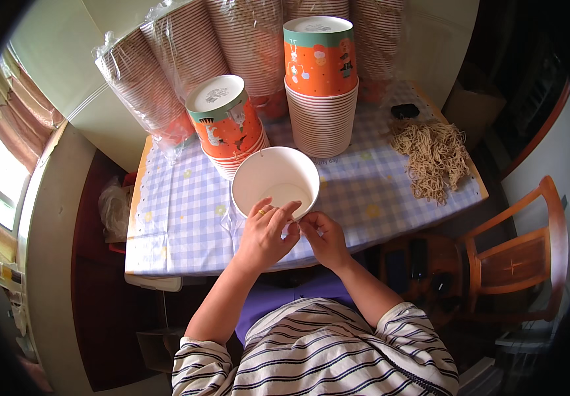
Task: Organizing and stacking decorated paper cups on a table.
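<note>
I note a smooth, round-mouthed paper tub [271, 173] just ahead of left hand [265, 237], half-spread over its near edge, and right hand [326, 241], fingertips bunched there; grip, I can't tell.

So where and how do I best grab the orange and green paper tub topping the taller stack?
Take the tub low on its orange wall, probably just above the nested pale rims, coming from the near side. It stands base up, so its open end faces down and its rim should stop a slip; plastic-wrapped stacks of pale paper tubs crowd the far side.
</note>
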{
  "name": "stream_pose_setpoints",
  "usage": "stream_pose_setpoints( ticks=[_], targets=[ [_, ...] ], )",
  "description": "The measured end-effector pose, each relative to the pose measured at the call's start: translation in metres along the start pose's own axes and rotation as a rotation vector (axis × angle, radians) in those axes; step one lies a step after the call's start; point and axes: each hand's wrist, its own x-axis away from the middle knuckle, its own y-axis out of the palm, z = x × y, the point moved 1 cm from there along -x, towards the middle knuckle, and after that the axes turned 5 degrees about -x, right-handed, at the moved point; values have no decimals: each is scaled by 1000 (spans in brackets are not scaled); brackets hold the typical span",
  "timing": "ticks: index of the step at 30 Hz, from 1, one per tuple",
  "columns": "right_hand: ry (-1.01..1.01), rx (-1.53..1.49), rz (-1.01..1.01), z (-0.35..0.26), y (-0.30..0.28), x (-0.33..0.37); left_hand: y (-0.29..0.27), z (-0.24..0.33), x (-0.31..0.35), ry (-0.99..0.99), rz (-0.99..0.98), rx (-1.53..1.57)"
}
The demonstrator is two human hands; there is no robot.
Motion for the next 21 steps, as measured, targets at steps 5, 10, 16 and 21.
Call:
stream_pose_setpoints(
  ticks=[5, 10, 16, 21],
  targets=[
    [-27, 53, 13, -1, 0, -1, 2, -2, 1, 18, 20, -10],
    [-55, 144, 26, -3, 2, 0, 0, 0, 0, 10, 18, -2],
    [-60, 68, 21, 0, 4, 1, -2, 0, 0, 12, -23, -3],
    [-38, 90, 27, 2, 3, 1, 2, -3, 1, 62, 10, -40]
  ],
)
